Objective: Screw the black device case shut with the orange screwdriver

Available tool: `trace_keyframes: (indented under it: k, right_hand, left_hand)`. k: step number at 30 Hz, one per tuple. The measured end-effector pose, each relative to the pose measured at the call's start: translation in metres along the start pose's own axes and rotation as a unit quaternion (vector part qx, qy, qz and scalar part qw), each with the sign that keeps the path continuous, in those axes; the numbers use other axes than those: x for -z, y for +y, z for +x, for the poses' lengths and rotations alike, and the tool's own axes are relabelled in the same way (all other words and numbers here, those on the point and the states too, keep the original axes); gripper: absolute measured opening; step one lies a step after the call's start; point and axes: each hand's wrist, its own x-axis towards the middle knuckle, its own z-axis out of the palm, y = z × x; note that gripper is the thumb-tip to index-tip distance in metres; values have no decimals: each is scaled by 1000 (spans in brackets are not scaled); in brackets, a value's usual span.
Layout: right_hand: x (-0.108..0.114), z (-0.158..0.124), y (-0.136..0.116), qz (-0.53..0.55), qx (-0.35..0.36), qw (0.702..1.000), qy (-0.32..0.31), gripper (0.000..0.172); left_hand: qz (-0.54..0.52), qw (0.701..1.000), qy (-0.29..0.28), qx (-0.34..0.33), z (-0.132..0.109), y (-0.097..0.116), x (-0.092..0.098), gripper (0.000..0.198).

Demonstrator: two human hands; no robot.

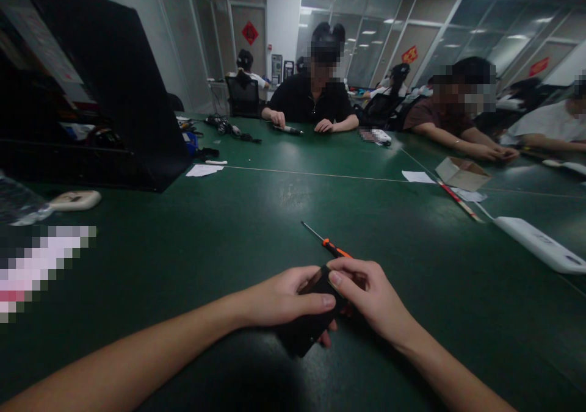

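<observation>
My left hand [284, 299] is wrapped round a small black device [306, 329], thumb lying across its top. My right hand [366, 296] pinches the upper end of the same device with its fingertips. Both hands hover just above a dark green table [229, 241]. An orange-handled screwdriver [326, 242] with a thin metal shaft lies on the table right behind my right hand, its handle end hidden by my fingers.
A large black case [105, 88] stands at the left, a white mouse-like object [75, 200] beside it. A white power strip [540, 244] lies at the right, with a cardboard box [462, 173] and paper scraps behind. Several people sit at the far side.
</observation>
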Motion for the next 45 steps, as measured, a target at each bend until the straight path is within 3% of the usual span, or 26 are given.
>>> trace_keyframes:
  k: [5,11,16,24,28,32,37,41,45]
  right_hand:
    - [-3,1,5,-5,1,1000,0,49]
    - [-3,4,15,50,16,998,24,70]
    - [-4,4,15,37,50,998,10,62]
    - [-6,5,18,77,40,996,4,53]
    - [-15,6,22,145,62,987,33,44]
    - [-26,4,25,131,81,988,10,56]
    - [-34,-1,23,90,59,994,-37,72]
    - [-36,1,23,150,58,987,-31,67]
    - [-33,6,21,213,41,976,-26,64]
  left_hand:
    - [3,1000,5,-4,0,-4,0,40]
    - [-11,999,38,-27,1,-8,-2,40]
    - [-4,997,66,-45,2,-11,-2,45]
    - [-14,993,88,-76,2,-13,-3,47]
    - [2,978,168,-125,4,-11,-4,47]
    - [37,951,253,-172,5,-9,-4,46]
    - [11,939,290,-183,7,-12,-2,42]
    - [0,941,289,-179,10,-15,2,40]
    - [-49,958,220,-176,9,-15,6,52]
